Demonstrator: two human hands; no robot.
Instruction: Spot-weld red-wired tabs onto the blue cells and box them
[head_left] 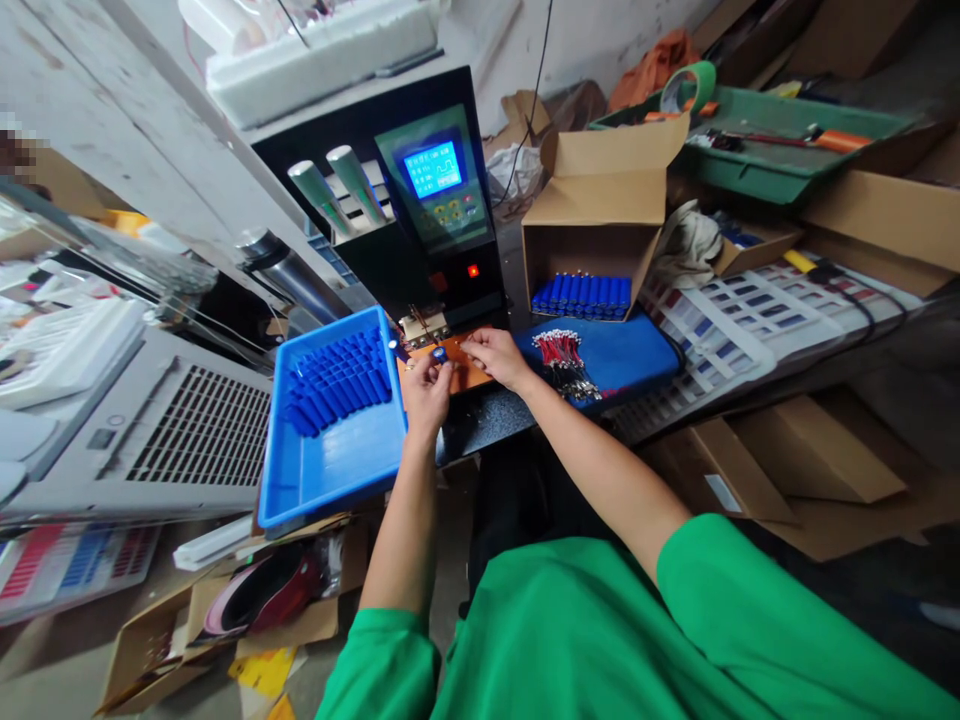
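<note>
Both my hands are at the orange work plate in front of a black machine with a lit blue screen. My left hand has its fingers closed by a blue cylindrical cell, next to the machine's copper-coloured tips. Whether the fingers grip that cell is too small to tell. My right hand is pinched over the plate, and whatever lies between its fingertips is too small to make out. A bundle of red and black wires rests on a blue surface to the right.
A blue tray of blue cells stands at the left. Behind the wires is an open cardboard box with more blue cells. A green tray sits at the back right. Cardboard boxes lie low on the right.
</note>
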